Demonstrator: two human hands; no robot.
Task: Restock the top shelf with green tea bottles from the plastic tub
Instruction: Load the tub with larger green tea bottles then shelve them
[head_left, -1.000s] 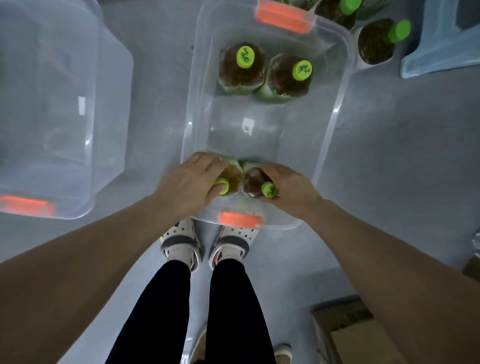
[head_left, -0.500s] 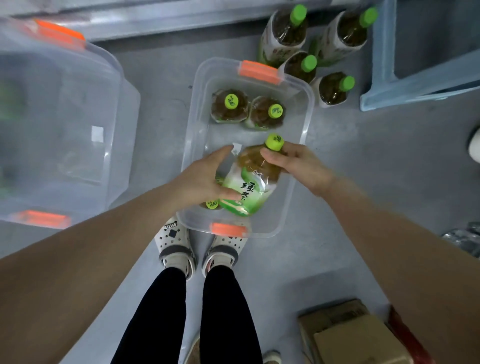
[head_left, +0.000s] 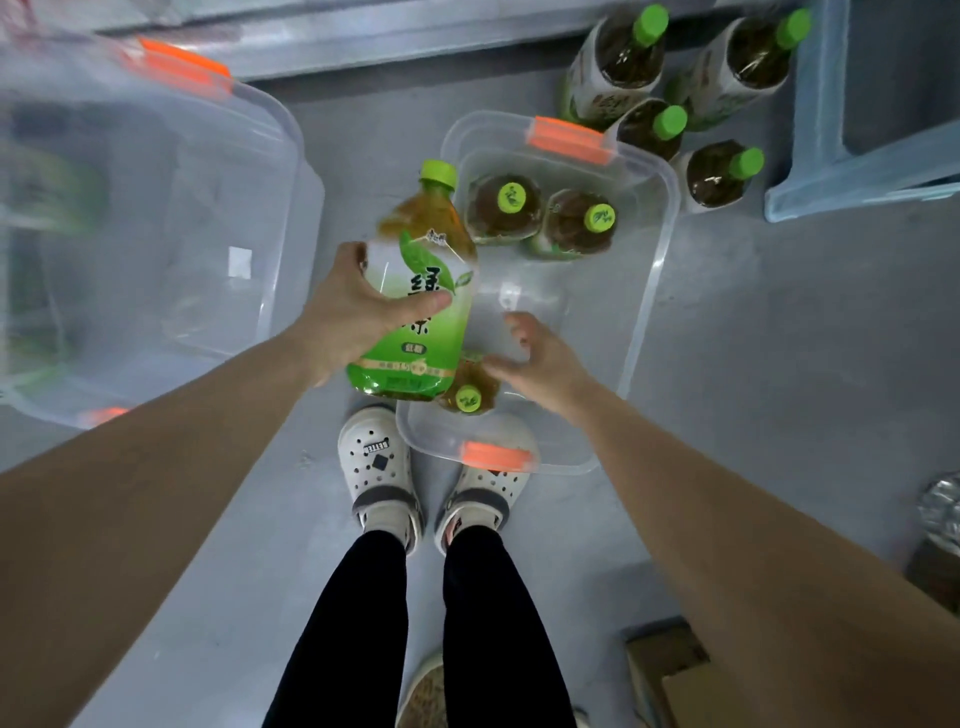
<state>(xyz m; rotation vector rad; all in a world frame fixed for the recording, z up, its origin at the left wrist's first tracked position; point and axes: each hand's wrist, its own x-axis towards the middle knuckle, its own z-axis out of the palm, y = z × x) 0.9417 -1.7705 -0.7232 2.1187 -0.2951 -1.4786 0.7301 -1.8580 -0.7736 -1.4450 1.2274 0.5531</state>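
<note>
My left hand (head_left: 358, 306) grips a green tea bottle (head_left: 421, 291) round its label, lifted above the left edge of the clear plastic tub (head_left: 649, 291), cap pointing away from me. My right hand (head_left: 540, 358) hovers with fingers spread and loosely bent just right of a bottle (head_left: 467, 389) that stands at the tub's near end; it holds nothing. Two more bottles (head_left: 540, 213) stand at the tub's far end. The shelf is out of view.
A larger clear tub (head_left: 156, 234) with orange latches stands on the floor to the left. Several green tea bottles (head_left: 670, 98) stand beyond the tub, next to a light blue stool (head_left: 852, 171). A cardboard box (head_left: 670, 670) lies at lower right. My feet are just below the tub.
The bottle passed from both hands to my left hand alone and rose to the left. My right hand let go and dropped toward the bottle left at the tub's near end.
</note>
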